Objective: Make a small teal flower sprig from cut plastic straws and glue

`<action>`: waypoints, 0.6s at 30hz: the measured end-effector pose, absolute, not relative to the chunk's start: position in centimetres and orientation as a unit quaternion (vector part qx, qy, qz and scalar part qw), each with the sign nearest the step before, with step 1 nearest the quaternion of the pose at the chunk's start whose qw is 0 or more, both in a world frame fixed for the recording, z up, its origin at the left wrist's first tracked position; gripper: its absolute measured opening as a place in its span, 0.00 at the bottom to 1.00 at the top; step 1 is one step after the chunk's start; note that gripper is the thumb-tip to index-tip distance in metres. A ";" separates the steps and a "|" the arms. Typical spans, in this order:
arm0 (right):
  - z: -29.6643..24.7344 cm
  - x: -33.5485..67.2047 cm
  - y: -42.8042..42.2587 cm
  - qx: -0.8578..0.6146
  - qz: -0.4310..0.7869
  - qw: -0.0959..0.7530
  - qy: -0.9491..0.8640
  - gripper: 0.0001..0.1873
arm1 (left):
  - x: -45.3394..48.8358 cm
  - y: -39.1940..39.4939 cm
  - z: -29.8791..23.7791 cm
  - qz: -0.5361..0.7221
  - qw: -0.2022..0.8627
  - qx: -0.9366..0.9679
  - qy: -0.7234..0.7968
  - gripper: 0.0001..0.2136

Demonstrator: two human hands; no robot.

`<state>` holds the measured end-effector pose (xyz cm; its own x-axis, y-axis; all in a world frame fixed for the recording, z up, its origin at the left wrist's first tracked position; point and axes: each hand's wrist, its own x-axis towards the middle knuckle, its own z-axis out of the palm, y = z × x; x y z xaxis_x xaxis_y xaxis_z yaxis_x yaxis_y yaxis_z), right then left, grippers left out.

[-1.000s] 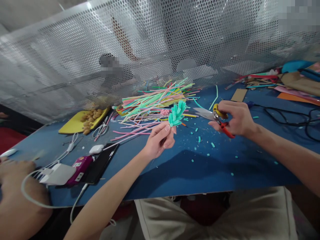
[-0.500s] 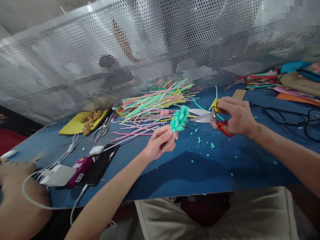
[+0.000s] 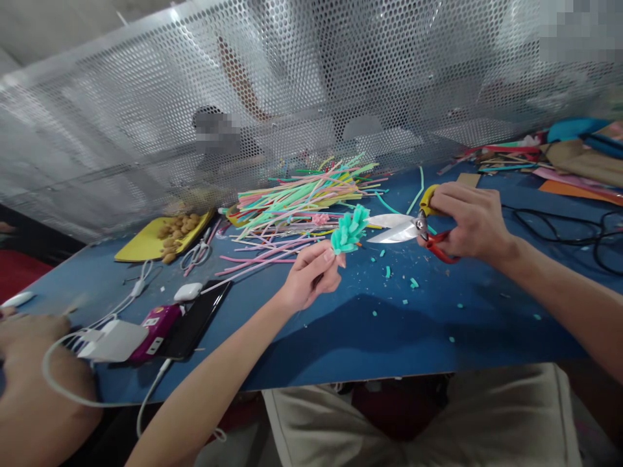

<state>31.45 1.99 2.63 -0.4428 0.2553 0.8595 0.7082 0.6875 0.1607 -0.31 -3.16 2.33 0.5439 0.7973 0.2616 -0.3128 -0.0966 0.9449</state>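
Observation:
Between the thumb and fingers of my left hand (image 3: 314,275) is a teal leaf-shaped piece of fuzzy pipe cleaners (image 3: 349,230), held upright above the table. My right hand (image 3: 474,220) grips scissors (image 3: 396,227) by their yellow and red handles. Their blades are parted and point left, with the tips close to the leaf's right edge; whether they touch it I cannot tell. Small teal clippings (image 3: 414,283) lie scattered on the blue table (image 3: 341,350) below. Behind the leaf spreads a pile of pastel pipe cleaners (image 3: 306,194).
A yellow tray (image 3: 139,245) with brown balls stands left. Nearer are a black phone (image 3: 197,331), a purple power strip (image 3: 154,331) and white cables. Another person's arm (image 3: 43,383) rests at far left. Black cable (image 3: 549,227) and craft scraps lie right; a perforated metal screen (image 3: 292,84) rises behind.
My right hand has drawn slightly to the right with the scissors, and the blades now show more fully beside the leaf. My left hand has barely moved.

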 end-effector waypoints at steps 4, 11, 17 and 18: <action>2.9 31.4 1.7 -0.298 -0.259 0.434 -0.810 0.10 | -0.3 -3.1 2.4 0.441 0.632 0.602 0.209 0.13; 3.2 31.3 1.6 -0.316 -0.340 0.435 -0.771 0.13 | -0.5 -2.7 1.7 0.463 0.577 0.635 0.223 0.14; 3.1 30.6 1.0 -0.308 -0.275 0.434 -0.801 0.11 | -0.8 -2.4 1.0 0.463 0.542 0.662 0.233 0.14; 3.0 30.6 1.0 -0.315 -0.273 0.429 -0.801 0.11 | -0.7 -2.4 1.0 0.465 0.544 0.659 0.230 0.14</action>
<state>30.59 0.97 3.02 -0.4338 0.2708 0.8594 0.7390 0.6525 0.1674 -0.74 -2.41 1.01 0.4606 0.8101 0.3627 -0.2027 -0.3019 0.9316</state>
